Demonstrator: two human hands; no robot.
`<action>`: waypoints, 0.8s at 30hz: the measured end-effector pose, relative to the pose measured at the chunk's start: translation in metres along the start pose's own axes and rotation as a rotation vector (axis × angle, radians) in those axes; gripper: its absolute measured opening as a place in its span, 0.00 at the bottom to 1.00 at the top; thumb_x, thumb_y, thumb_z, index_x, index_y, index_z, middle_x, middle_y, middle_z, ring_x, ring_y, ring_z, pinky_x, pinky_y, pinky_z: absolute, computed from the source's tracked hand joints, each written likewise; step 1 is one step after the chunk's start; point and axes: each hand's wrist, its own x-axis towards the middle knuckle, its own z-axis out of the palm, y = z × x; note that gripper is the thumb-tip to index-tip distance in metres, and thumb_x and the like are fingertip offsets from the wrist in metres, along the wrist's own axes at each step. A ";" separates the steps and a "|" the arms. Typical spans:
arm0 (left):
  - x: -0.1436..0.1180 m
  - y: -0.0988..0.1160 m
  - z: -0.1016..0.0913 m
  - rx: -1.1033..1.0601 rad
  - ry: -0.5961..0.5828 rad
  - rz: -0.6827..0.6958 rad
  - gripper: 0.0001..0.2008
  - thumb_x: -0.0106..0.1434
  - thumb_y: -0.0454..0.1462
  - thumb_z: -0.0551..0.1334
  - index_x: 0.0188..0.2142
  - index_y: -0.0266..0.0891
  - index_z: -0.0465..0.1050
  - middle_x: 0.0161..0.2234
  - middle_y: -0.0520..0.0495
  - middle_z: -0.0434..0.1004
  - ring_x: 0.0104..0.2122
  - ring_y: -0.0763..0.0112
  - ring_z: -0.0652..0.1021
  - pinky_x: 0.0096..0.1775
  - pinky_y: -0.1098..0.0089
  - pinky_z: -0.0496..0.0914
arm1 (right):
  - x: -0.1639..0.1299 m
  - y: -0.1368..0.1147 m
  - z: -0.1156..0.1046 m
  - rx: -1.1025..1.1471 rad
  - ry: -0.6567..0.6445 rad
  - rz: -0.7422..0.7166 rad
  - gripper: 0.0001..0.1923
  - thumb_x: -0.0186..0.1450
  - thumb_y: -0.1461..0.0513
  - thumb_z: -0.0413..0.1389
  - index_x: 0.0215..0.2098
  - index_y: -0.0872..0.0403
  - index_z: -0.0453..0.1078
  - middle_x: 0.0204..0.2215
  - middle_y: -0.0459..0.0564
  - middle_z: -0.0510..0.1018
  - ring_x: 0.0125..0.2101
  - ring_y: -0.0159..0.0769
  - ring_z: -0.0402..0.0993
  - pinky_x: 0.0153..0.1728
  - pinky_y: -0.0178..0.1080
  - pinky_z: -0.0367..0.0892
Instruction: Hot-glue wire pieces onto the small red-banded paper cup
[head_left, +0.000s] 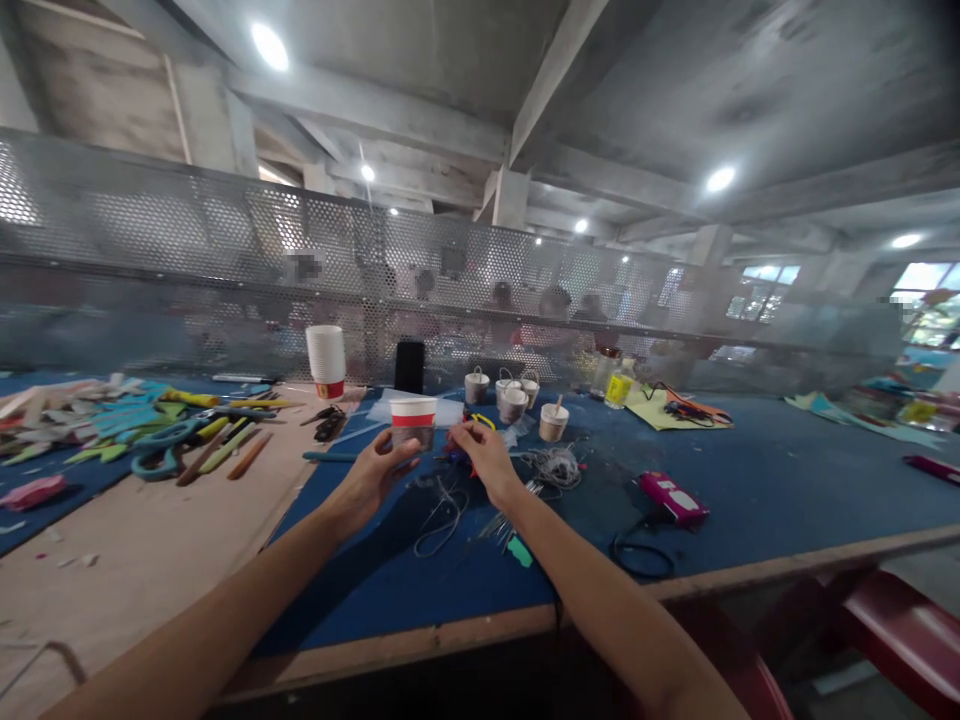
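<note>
A paper cup (413, 412), white at the rim with a red band and grey-brown around its lower part, is gripped upright in my left hand (377, 476). Just right of the cup, my right hand (486, 458) has its fingers pinched together; what they hold, if anything, is too small to make out. Yellow-handled scissors (482, 421) lie partly hidden behind my right hand. Below the hands, a loop of thin grey cord (442, 525) rests on the blue table covering. A tangled bundle of grey cord (556, 467) lies right of my right wrist.
Several small grey cups with handles (512, 404) stand behind my right hand, near a cup with a stick (553, 423). Stacked paper cups (326, 355), a black phone (409, 367) and a glue bottle (619, 385) line the back. Scissors (156, 448) lie left; a magenta device (673, 498) right.
</note>
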 end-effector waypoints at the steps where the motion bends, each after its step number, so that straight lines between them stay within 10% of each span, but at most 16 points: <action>1: 0.000 0.000 0.000 0.001 -0.011 -0.006 0.21 0.54 0.39 0.75 0.47 0.41 0.78 0.51 0.42 0.80 0.51 0.57 0.78 0.51 0.61 0.71 | 0.000 0.000 0.001 0.036 0.000 -0.003 0.14 0.61 0.50 0.62 0.31 0.52 0.76 0.26 0.46 0.80 0.33 0.38 0.77 0.43 0.39 0.69; 24: -0.005 0.002 0.001 0.009 -0.151 -0.056 0.21 0.61 0.41 0.71 0.54 0.44 0.77 0.57 0.42 0.78 0.57 0.57 0.74 0.52 0.62 0.70 | 0.000 -0.004 0.006 0.244 0.035 0.067 0.11 0.55 0.53 0.65 0.27 0.52 0.75 0.26 0.46 0.81 0.33 0.43 0.80 0.44 0.45 0.72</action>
